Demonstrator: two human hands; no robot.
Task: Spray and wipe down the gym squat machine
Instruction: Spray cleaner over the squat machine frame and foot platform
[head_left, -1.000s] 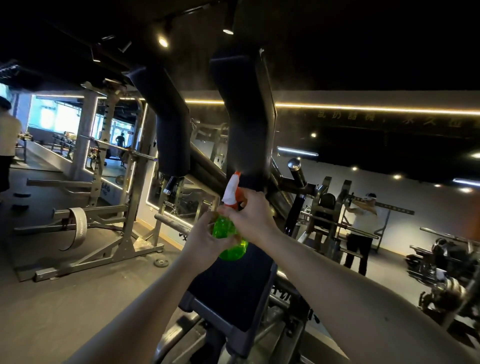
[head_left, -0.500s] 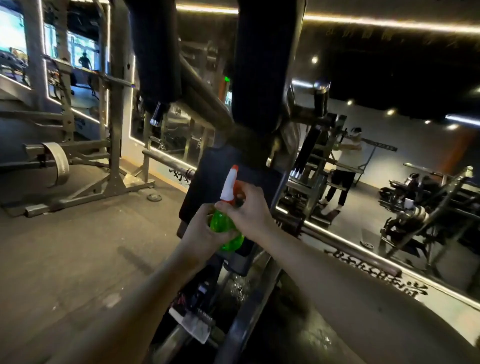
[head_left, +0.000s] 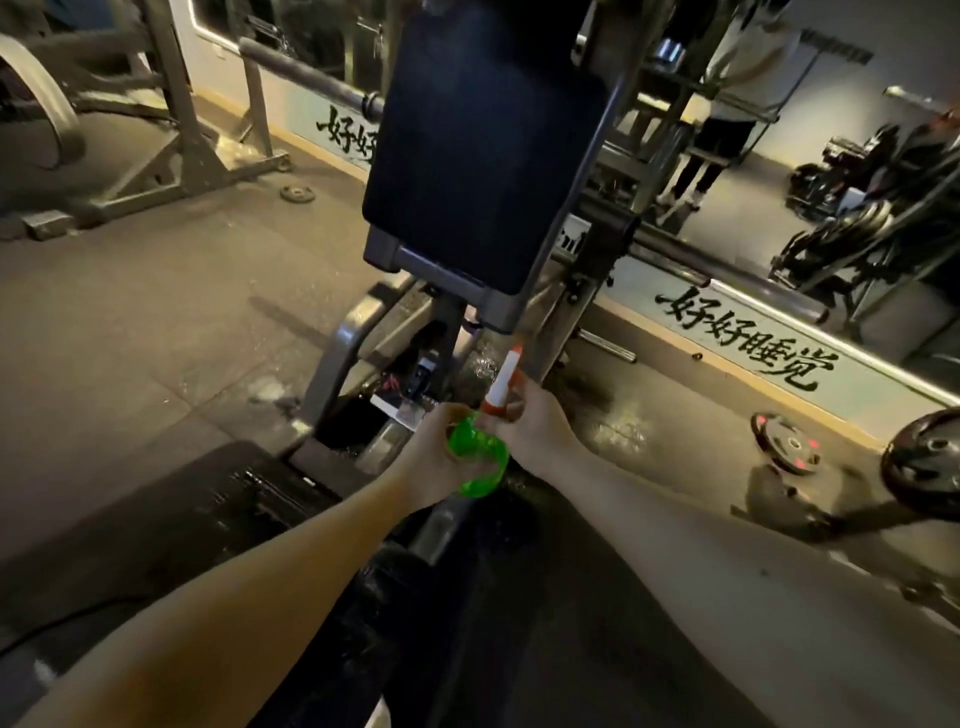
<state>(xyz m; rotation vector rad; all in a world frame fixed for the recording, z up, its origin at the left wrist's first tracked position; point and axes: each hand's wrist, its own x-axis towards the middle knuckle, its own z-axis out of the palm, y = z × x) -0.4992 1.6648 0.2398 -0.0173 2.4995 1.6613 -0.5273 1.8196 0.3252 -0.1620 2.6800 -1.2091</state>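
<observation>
Two hands are recorded at frame centre, both closed round one spray bottle (head_left: 480, 460). Its green body is cupped by the left hand (head_left: 434, 454); its neck is gripped by the right hand (head_left: 537, 428), fingers curled. The white, orange-tipped nozzle (head_left: 503, 382) is pointed up-frame, toward the lower edge of the squat machine's black back pad (head_left: 483, 140), which is set tilted at upper centre. Grey steel frame (head_left: 337, 358) is seen just beyond the hands, with wet speckles on the floor at its right. A red-marked weight plate (head_left: 789, 441) is laid flat at right. A small plate (head_left: 297, 194) is laid at upper left, near a grey rack (head_left: 174, 119). A lettered wall strip (head_left: 753, 340) is run diagonally across the right, below a mirror.
</observation>
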